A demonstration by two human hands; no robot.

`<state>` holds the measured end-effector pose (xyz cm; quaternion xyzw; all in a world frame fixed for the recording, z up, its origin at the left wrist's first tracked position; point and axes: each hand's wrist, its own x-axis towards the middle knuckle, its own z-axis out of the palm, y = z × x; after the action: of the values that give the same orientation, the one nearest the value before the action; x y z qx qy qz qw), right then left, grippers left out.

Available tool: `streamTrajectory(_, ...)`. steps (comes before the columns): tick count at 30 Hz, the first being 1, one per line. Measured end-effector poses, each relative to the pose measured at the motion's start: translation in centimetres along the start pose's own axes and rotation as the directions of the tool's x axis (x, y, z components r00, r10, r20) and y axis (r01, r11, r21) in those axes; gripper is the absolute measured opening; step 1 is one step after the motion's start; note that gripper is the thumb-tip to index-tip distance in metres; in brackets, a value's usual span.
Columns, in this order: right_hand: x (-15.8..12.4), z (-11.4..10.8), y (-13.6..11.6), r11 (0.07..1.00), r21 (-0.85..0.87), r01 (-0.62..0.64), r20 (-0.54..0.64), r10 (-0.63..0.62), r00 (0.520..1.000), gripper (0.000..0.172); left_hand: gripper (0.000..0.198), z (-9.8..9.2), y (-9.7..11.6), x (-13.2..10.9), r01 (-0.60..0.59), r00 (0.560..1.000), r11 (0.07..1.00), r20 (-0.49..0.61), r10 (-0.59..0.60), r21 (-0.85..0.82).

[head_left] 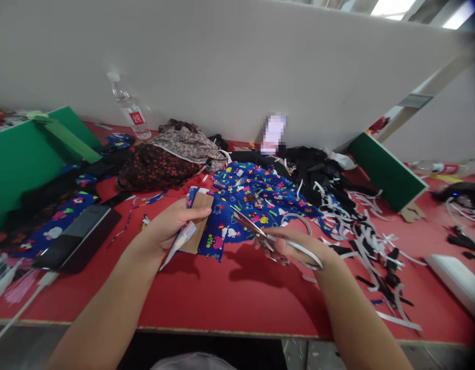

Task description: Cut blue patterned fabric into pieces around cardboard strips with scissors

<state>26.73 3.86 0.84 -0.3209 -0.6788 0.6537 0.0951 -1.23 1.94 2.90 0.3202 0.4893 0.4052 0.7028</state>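
My left hand [168,226] is closed on a brown cardboard piece [198,221] together with the edge of a blue patterned fabric [260,198] that spreads over the red table [237,293]. My right hand [295,249] grips a pair of white-handled scissors [276,239]. The scissor blades are parted and point left toward the fabric beside the cardboard. Both hands hover just above the table.
A heap of black and white fabric strips [361,231] lies to the right. Dark floral cloth [164,159] and a water bottle [129,108] sit at the back by the white wall. Green boards [21,154] [384,169] flank the table. A black device [79,236] lies left.
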Motion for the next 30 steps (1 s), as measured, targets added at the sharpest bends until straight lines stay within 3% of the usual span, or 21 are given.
streamTrajectory(10,0.18,-0.1,0.51,1.0,-0.005,0.009,-0.011,-0.009,1.0,0.061,0.018,0.75,-0.1,0.06,-0.003,1.0,1.0,0.013,0.003,0.028)
streamTrajectory(21,0.25,-0.25,0.72,1.0,-0.022,-0.014,-0.009,0.014,1.0,0.062,0.021,0.81,-0.1,-0.16,0.101,0.993,0.995,0.068,-0.1,-0.001)
streamTrajectory(30,0.02,-0.29,0.12,0.99,-0.138,0.016,-0.025,-0.02,0.999,0.069,0.024,0.74,-0.14,-0.27,0.132,0.988,0.991,0.082,-0.129,-0.033)
